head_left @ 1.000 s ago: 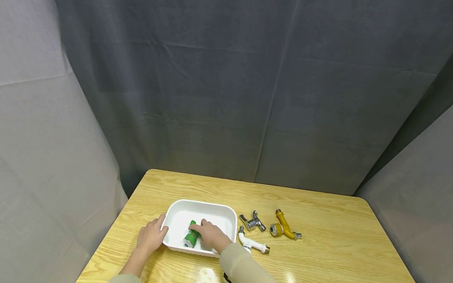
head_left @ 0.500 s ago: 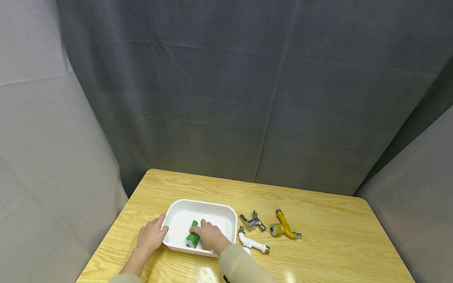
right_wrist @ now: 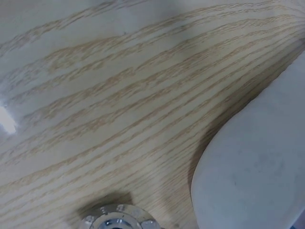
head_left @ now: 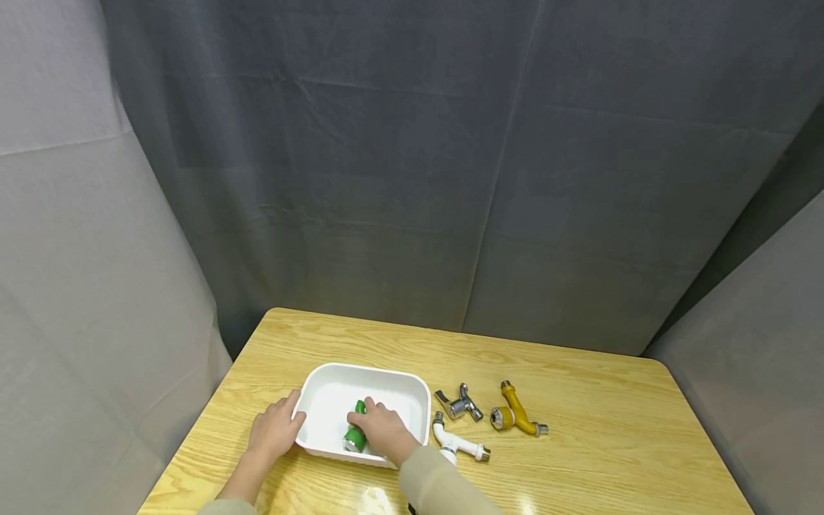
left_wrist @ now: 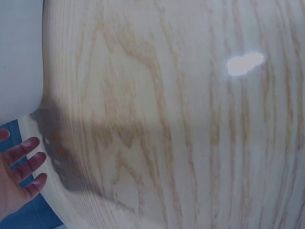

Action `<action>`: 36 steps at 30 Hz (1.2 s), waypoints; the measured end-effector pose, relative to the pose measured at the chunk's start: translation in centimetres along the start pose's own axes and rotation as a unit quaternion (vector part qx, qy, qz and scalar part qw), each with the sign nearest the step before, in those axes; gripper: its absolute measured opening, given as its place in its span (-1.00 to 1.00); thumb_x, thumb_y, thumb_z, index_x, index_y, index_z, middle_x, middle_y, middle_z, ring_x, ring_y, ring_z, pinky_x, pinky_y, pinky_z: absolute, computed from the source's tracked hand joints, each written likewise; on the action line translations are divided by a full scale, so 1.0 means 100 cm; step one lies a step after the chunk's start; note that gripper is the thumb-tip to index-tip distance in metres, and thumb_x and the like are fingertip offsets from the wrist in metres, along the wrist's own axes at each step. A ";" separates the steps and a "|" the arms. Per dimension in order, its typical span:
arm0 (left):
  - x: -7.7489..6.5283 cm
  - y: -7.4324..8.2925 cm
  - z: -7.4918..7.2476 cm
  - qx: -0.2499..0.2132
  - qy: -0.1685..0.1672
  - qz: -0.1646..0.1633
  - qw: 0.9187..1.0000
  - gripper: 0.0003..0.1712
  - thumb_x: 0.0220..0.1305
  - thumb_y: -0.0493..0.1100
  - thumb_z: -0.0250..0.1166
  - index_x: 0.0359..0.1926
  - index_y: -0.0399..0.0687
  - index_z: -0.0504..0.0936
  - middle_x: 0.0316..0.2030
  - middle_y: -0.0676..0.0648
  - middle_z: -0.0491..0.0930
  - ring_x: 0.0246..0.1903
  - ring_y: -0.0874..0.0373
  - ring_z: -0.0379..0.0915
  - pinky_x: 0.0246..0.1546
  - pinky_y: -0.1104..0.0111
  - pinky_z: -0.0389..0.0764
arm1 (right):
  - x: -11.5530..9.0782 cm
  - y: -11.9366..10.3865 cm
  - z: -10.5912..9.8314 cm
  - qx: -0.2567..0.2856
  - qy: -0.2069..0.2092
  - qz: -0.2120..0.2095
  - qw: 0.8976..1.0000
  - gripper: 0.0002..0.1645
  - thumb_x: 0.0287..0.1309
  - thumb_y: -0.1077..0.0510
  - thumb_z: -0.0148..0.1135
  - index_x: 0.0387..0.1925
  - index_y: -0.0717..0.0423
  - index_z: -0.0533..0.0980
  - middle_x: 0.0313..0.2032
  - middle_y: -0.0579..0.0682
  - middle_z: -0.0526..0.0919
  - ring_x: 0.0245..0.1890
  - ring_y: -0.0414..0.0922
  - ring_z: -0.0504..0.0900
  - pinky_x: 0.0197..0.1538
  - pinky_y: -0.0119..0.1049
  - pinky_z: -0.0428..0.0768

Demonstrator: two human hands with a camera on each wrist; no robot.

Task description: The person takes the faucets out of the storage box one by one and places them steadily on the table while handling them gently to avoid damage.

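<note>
Inside the white plastic tray (head_left: 328, 392) lies a green tap (head_left: 355, 438) with a silvery end. My right hand (head_left: 385, 432) reaches over the tray's near right side and grips the tap between thumb and fingers, hiding part of its body. At the tray's left rim rests my left hand (head_left: 273, 428), thumb and fingertips against the edge. The left wrist view shows its extended, spread fingers (left_wrist: 27, 167) beside the tray's outer wall (left_wrist: 21, 57). The right wrist view does not show the right hand, only the tray's outer side (right_wrist: 252, 162).
Right of the tray, a white tap (head_left: 458, 443), a chrome tap (head_left: 458, 406) and a yellow tap (head_left: 520, 411) lie on the wooden table (head_left: 599, 422). A round metal fitting (right_wrist: 121, 219) shows low in the right wrist view. Grey curtains (head_left: 386, 179) enclose the back and sides.
The green tap has shifted slightly to the right inside the tray, and turned a little more upright in view, with the right hand on it. My left hand stays in place.
</note>
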State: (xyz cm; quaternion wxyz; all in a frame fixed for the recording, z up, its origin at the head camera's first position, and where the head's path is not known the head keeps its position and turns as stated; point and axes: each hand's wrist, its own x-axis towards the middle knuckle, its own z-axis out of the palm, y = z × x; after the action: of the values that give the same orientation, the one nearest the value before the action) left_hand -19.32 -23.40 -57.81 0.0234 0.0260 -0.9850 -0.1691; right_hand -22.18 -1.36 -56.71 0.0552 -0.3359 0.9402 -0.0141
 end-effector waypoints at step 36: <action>0.001 -0.001 -0.001 0.005 -0.005 0.001 1.000 -0.49 0.24 -0.02 -0.04 0.16 -0.14 0.33 -0.07 -0.24 0.52 -0.11 -0.22 0.45 -0.19 -0.11 0.41 | -0.015 0.019 -0.065 -0.042 0.109 -0.021 0.993 -0.65 0.11 0.14 0.18 -0.09 -0.33 0.44 -0.07 0.04 0.44 -0.32 -0.12 0.51 -0.58 -0.37 0.44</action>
State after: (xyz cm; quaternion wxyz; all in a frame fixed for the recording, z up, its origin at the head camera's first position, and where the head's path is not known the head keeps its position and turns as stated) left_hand -19.45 -23.53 -57.73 0.0185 0.0238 -0.9859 -0.1646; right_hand -22.95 1.01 -50.26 -0.0618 -0.3541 0.9331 -0.0126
